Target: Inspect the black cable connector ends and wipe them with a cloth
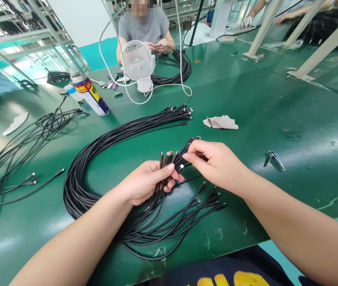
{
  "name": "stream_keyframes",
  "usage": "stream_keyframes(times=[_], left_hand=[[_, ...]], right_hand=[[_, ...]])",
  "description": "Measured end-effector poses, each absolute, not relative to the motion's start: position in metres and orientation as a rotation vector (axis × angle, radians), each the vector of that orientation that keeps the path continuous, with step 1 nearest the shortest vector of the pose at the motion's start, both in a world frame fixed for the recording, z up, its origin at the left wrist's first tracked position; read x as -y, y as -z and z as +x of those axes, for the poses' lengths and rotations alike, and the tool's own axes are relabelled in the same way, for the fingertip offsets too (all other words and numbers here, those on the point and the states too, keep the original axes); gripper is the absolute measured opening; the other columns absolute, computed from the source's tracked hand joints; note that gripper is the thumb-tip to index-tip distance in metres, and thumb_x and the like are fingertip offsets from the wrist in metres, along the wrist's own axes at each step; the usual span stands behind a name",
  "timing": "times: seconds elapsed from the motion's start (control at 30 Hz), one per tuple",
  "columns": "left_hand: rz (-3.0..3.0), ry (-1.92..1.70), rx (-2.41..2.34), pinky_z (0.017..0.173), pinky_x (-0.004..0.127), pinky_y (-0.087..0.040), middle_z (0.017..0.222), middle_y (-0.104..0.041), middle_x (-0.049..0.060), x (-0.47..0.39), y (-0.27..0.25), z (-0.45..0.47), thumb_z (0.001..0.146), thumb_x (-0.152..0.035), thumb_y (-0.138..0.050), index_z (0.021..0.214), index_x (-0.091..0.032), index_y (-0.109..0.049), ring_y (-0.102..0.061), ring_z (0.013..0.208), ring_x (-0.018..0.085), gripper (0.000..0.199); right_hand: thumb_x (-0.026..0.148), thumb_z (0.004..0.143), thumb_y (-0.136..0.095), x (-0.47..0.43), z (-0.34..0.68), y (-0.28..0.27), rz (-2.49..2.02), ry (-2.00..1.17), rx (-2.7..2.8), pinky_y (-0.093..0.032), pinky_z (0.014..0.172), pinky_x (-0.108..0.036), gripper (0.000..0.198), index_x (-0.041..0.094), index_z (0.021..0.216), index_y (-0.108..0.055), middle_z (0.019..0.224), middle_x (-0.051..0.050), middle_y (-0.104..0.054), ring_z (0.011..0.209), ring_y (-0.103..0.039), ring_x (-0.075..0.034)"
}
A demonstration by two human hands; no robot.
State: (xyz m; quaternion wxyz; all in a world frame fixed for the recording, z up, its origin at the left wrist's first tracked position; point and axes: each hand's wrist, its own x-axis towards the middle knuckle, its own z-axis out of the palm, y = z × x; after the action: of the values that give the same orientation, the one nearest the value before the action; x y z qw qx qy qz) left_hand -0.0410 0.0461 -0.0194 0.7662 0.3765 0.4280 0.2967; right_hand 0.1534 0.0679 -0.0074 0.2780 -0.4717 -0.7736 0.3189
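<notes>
A thick bundle of black USB cables (81,171) curves in a U on the green table. My left hand (154,178) is closed round several cable ends, their plugs poking up past the thumb. Just right of it, my right hand (213,159) pinches at a black cable end, partly hidden by the fingers. More loose cable ends (198,214) fan out on the table below both hands. The bundle's other ends (183,112) lie together beyond the hands.
A small white fan (138,59) and a spray can (93,95) stand farther back. A crumpled cloth (221,122) and a small metal clip (274,161) lie to the right. Loose cables (38,139) spread at left. Across the table a person (143,28) handles another cable coil (181,71).
</notes>
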Motion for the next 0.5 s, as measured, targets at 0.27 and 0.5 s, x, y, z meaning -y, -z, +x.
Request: stream_keyframes(times=[0.27, 0.5], left_hand=[[0.832, -0.576, -0.897, 0.054, 0.022, -0.042, 0.065, -0.066, 0.006, -0.0426, 0.0203, -0.0377, 0.071, -0.043, -0.077, 0.079, -0.009, -0.075, -0.054, 0.055, 0.009, 0.034], [0.658, -0.585, -0.876, 0.057, 0.023, -0.047, 0.073, -0.070, 0.007, -0.0383, 0.0199, -0.0344, 0.065, -0.044, -0.082, 0.082, -0.011, -0.075, -0.060, 0.058, 0.011, 0.038]], right_hand=[[0.030, 0.083, -0.056, -0.0640, 0.1509, 0.0015, -1.145, -1.210, 1.893, -0.036, 0.053, -0.023, 0.018, 0.019, 0.069, -0.055, 0.063, 0.002, -0.053, 0.058, -0.046, -0.011], [0.036, 0.084, -0.059, -0.0684, 0.1580, 0.0079, -1.145, -1.269, 1.913, -0.035, 0.055, -0.023, 0.028, 0.018, 0.064, -0.051, 0.060, 0.003, -0.047, 0.058, -0.043, -0.010]])
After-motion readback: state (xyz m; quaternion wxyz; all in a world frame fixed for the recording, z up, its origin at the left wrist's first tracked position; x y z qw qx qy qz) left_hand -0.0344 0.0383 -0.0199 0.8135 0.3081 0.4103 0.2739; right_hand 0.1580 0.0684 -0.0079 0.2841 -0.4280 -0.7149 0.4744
